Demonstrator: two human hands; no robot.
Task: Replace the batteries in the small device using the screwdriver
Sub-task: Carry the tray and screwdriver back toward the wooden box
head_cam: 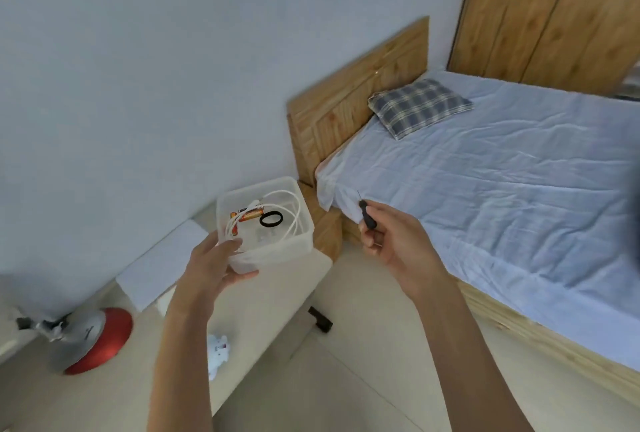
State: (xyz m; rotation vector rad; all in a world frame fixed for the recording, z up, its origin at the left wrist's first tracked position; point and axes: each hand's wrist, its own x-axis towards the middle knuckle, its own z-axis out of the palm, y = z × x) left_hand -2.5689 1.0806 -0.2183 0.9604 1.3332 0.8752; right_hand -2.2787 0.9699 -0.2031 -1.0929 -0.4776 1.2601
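Screwdriver stands tip-up in the closed grip of the right hand, right of the container; left hand clasps that container; batteries lie inside, nearer the left.

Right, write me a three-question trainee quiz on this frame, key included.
1. True or false: the right hand grips the screwdriver.
2. Pick one: the orange batteries lie A) on the bed, B) in the plastic box, C) on the floor.
3. Short answer: what black thing lies beside the batteries in the box that the left hand holds?

Key: 1 true; 2 B; 3 the ring.
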